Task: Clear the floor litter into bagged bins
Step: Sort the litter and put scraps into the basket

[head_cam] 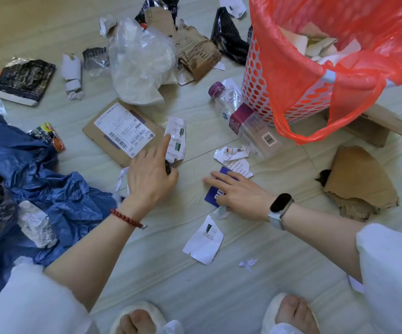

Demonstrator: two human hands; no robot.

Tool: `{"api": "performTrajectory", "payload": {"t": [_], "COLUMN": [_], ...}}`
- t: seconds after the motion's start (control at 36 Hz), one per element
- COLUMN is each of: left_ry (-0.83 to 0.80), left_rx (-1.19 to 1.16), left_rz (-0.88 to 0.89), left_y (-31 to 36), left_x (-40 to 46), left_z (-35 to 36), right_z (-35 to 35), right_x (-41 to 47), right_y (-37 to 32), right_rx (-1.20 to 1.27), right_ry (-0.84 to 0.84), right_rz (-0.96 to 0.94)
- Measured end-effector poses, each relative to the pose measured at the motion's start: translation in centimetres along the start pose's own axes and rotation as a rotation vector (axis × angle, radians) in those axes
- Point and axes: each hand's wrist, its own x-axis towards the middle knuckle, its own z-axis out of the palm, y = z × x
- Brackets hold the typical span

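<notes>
Evidently, paper scraps [233, 162] were being gathered: the right hand [237, 195] was spread flat on a blue card [215, 191], the left hand [150, 174] was curled round something dark, the red-bagged bin [291, 75] kept near.

White perforated plastic bin [255, 85], lined with a red plastic bag [339, 75]: upright on the floor, part-filled with torn paper. Flat brown cardboard mailer with a white shipping label [122, 131]: laid flat. Clear plastic bottle with a purple cap [224, 97]: laid on its side beside the bin. Torn white printed paper scraps [204, 239]: scattered nearby.
</notes>
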Motion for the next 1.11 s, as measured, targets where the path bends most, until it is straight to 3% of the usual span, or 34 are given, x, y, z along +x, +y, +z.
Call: {"api": "performTrajectory", "payload": {"t": [0.14, 0.25, 0.36, 0.61, 0.69, 0.86, 1.11], "left_ry": [-0.165, -0.161, -0.126, -0.064, -0.080, -0.082, -0.077], "left_rx": [0.292, 0.349, 0.315, 0.140, 0.111, 0.069, 0.060], "left_rz": [0.030, 0.085, 0.135, 0.255, 0.268, 0.275, 0.290], "left_y": [0.6, 0.6, 0.4, -1.1, -1.7, -1.9, -2.2], "left_x": [3.0, 2.8, 2.1, -1.4, -1.9, -1.8, -1.9], "left_z": [0.7, 2.0, 2.4, 3.7, 3.9, 3.8, 3.9], "right_z": [0.0, 1.0, 0.7, 0.5, 0.4, -1.8, -0.7], "right_x": [1.1, 1.4, 1.4, 0.0, 0.0, 1.4, 2.3], "right_y": [0.1, -0.5, -0.2, 0.0, 0.9, 2.8, 5.2], "right_rx": [-0.023, -0.048, 0.027, 0.422, 0.394, 0.442, 0.314], "right_ry": [-0.074, -0.055, 0.016, -0.033, -0.005, 0.216, 0.068], "right_rz": [0.059, 0.132, 0.195, 0.382, 0.428, 0.428, 0.461]}}
